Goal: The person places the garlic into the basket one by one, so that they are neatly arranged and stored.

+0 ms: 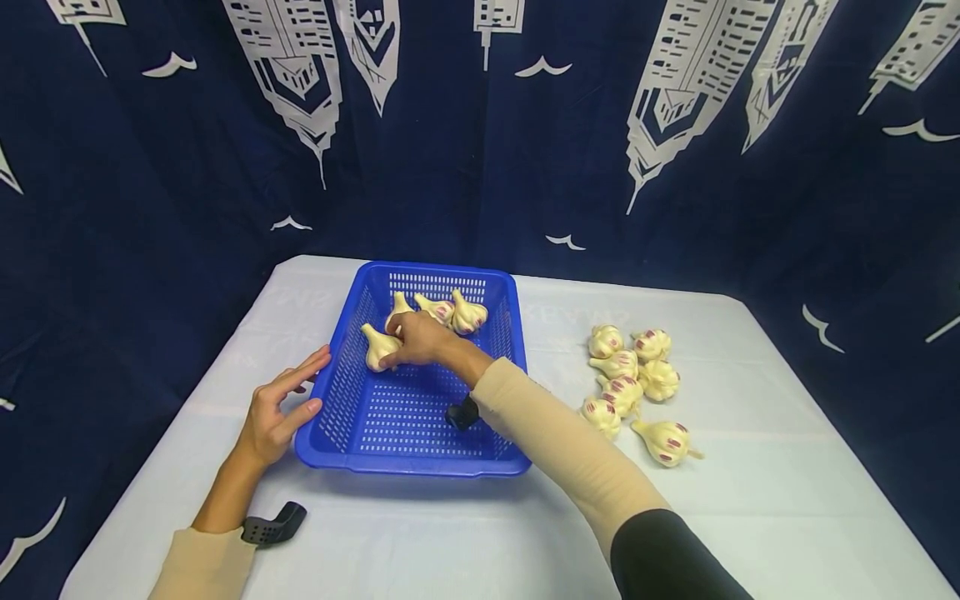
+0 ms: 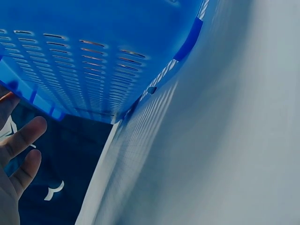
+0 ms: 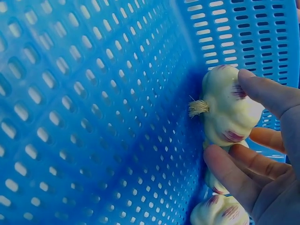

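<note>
While unclenched left hand [image 1: 272, 414] likely steadies blue basket [image 1: 412, 467] at centre-left, right hand [image 1: 422, 338] pinches 1 garlic bulb [image 1: 378, 347].

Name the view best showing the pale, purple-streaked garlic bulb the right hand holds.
Right wrist: the garlic bulb shows close up, with roots and purple streaks. The head view has it smaller, partly behind the right hand; the left wrist misses it.

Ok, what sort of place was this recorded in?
Likely a staged recording spot: navy printed cloth hangs behind a white-covered table, which holds a blue basket and loose garlic bulbs.
</note>
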The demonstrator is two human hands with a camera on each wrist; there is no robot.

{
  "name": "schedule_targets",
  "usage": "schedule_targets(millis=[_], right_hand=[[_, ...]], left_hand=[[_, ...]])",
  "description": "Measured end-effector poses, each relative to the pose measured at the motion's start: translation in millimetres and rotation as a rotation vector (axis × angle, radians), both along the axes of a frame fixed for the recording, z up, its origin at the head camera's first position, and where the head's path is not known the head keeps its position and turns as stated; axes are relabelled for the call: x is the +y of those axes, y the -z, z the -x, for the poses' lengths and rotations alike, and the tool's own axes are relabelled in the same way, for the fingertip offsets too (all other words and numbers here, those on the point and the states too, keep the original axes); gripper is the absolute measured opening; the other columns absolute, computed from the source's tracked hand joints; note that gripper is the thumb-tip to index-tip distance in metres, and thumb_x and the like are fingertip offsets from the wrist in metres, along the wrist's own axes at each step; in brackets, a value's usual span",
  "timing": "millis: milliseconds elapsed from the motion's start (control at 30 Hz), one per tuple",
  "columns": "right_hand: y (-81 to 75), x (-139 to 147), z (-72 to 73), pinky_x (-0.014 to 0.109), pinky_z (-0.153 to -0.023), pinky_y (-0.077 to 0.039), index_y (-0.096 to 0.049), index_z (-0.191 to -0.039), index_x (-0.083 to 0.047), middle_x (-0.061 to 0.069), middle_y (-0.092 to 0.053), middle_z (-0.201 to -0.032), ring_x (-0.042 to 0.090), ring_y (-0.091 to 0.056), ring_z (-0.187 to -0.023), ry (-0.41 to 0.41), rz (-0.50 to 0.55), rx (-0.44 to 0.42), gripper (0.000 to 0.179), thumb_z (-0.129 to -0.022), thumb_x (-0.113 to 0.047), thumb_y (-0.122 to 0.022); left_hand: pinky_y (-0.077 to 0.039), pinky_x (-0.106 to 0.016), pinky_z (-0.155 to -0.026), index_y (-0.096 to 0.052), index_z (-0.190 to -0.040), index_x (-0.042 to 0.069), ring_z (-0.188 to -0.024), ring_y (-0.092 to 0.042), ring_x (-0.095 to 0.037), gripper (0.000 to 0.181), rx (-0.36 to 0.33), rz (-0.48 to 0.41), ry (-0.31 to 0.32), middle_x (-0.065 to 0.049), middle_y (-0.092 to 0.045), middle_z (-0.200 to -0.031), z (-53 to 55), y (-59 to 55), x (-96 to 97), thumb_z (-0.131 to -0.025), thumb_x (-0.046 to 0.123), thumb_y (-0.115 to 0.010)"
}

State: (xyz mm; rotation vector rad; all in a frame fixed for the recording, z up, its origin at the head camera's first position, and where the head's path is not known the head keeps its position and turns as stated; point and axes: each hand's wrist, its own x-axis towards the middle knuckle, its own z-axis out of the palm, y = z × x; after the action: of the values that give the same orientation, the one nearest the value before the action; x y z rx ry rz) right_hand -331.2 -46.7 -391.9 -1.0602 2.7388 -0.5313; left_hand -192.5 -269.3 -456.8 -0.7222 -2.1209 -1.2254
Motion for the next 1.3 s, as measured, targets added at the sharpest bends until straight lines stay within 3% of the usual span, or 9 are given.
schedule_targets(millis=[400,600,800,1000,1300], right_hand=[[-9.5,7,1.4,0.028,-0.084,-0.051,-0.062,-0.126,-0.003,0.011,-0.072,-0.108,0.02,-0.066,-0.099,0.05,0.024,-0.007,0.061,-0.08,-0.038,-0.081],[-21.5,14,-5.0,0.03,-0.083,-0.051,-0.062,-0.127,-0.004,0.012,-0.07,-0.11,0.023,-0.064,-0.101,0.044,0.01,0.027,0.061,-0.08,-0.039,-0.081],[-29.4,32,-8.2,0.037,-0.092,-0.049,-0.059,-0.131,-0.002,0.015,-0.069,-0.113,0.025,-0.064,-0.103,0.028,0.044,0.007,0.063,-0.082,-0.036,-0.079],[-40.5,55,-10.0,0.036,-0.085,-0.051,-0.056,-0.135,0.0,0.017,-0.068,-0.114,0.026,-0.063,-0.101,0.049,0.101,-0.039,0.067,-0.083,-0.034,-0.079],[-57.9,80,-29.5,0.03,-0.077,-0.054,-0.057,-0.135,-0.007,0.014,-0.068,-0.114,0.019,-0.067,-0.086,0.078,0.168,-0.045,0.066,-0.081,-0.036,-0.08]], left_hand=[[-0.041,-0.023,-0.078,-0.06,-0.131,-0.005,-0.103,-0.057,-0.003,0.055,-0.015,0.016,-0.002,-0.011,-0.056,-0.141,0.3,0.1,0.9,-0.076,0.0,-0.059],[-0.042,-0.024,-0.078,-0.06,-0.131,-0.005,-0.103,-0.058,-0.003,0.055,-0.016,0.022,0.0,-0.011,-0.056,-0.141,0.0,-1.2,1.3,-0.076,0.0,-0.059],[-0.042,-0.024,-0.078,-0.06,-0.131,-0.005,-0.103,-0.057,-0.003,0.055,-0.016,0.017,-0.001,-0.011,-0.055,-0.141,-1.0,-2.3,2.5,-0.076,0.0,-0.059],[-0.042,-0.023,-0.078,-0.06,-0.13,-0.006,-0.104,-0.057,-0.002,0.055,-0.007,0.003,0.005,-0.009,-0.055,-0.141,-1.7,-2.6,2.9,-0.076,-0.001,-0.059],[-0.041,-0.023,-0.078,-0.06,-0.131,-0.006,-0.106,-0.057,-0.001,0.055,-0.009,-0.01,0.008,-0.009,-0.055,-0.142,-1.4,-1.0,2.9,-0.076,-0.001,-0.058]])
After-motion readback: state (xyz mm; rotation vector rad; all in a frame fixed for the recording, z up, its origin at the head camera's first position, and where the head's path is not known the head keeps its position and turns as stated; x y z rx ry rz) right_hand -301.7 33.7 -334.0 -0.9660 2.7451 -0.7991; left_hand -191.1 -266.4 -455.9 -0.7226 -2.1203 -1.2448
